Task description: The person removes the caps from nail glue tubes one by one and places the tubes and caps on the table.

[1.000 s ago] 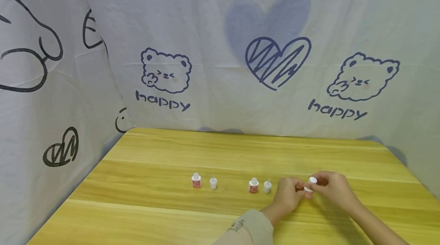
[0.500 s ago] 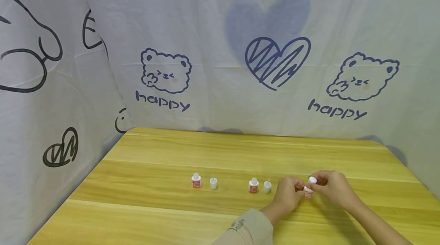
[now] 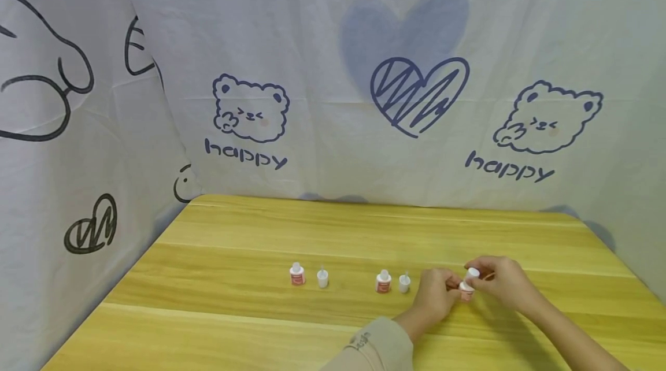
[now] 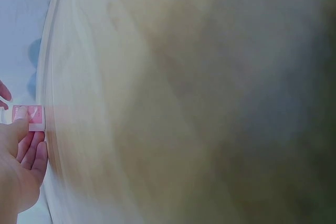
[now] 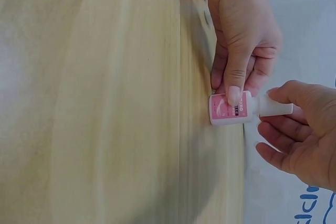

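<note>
My left hand (image 3: 435, 295) grips a small white bottle (image 5: 220, 110) with a pink label, its thumb lying across the label. The bottle's base is on or close to the wooden table. On the tall white cap (image 5: 278, 109) are the thumb and fingers of my right hand (image 3: 509, 283), which pinch it. A bit of the neck shows between cap and bottle in the right wrist view. To the left stand two similar bottles without their caps, a middle bottle (image 3: 383, 282) and a far-left bottle (image 3: 297, 274). Only part of the held bottle shows in the left wrist view.
Beside the middle bottle an upturned white cap (image 3: 404, 284) stands with a thin stem pointing up. A second upturned cap (image 3: 322, 278) is right of the far-left bottle. The yellow wooden table (image 3: 208, 336) meets a printed white cloth (image 3: 322, 174) behind.
My right hand and the cap have tilted up very slightly, and a little more of the bottle's neck shows. My left hand and the other bottles stay put.
</note>
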`<state>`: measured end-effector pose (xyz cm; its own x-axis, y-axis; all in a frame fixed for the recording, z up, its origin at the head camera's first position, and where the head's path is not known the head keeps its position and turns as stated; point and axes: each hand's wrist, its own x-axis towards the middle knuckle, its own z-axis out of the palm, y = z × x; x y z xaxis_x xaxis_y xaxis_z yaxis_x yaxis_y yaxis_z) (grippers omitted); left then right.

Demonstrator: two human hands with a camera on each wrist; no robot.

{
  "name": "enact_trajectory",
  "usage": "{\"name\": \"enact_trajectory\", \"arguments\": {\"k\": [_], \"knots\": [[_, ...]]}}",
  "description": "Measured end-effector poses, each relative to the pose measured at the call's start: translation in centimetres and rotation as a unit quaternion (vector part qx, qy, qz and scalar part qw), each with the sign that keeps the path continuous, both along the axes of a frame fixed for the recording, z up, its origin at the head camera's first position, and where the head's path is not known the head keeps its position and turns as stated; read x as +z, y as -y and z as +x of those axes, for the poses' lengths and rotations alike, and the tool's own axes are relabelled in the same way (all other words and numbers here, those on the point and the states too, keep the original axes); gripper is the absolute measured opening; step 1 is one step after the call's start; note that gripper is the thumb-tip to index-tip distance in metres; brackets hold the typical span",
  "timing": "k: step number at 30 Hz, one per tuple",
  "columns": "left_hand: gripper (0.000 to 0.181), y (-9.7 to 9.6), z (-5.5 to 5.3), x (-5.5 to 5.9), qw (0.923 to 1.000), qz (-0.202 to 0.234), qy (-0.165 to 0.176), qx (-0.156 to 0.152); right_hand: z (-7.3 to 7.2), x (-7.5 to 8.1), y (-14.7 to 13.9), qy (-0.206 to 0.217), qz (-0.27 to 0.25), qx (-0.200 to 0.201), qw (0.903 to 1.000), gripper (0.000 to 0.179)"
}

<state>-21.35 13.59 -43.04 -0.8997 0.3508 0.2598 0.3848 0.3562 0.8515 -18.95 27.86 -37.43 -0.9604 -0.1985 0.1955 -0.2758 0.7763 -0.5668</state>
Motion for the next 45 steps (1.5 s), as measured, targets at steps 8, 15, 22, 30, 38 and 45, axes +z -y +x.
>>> {"name": "enact_trajectory", "arguments": {"k": [8,15,22,30,38,45], "knots": [[0.009,0.1,0.0,0.0,1.0000,0.001,0.001,0.000,-0.5,0.2,0.3,0.009,0.023,-0.014,0.9996,0.019],[0.012,0.1,0.1,0.0,0.9999,0.011,0.002,-0.005,-0.5,0.5,0.5,0.031,0.053,-0.033,0.9976,0.011],[0.007,0.0,0.0,0.0,0.9999,0.008,0.010,0.002,-0.6,1.1,0.7,0.035,0.059,-0.031,0.9972,0.011],[0.009,0.0,0.0,-0.1,0.9999,0.014,0.003,0.003,-0.5,1.9,0.6,0.040,0.062,-0.022,0.9971,0.009],[0.009,0.1,0.0,-0.1,0.9997,0.023,0.001,-0.005,-0.6,2.4,0.2,0.027,0.072,-0.005,0.9970,0.009],[0.010,0.0,0.0,-0.1,0.9998,0.020,0.006,-0.001,-0.4,2.6,-0.1,0.032,0.076,-0.004,0.9966,0.008]]}}
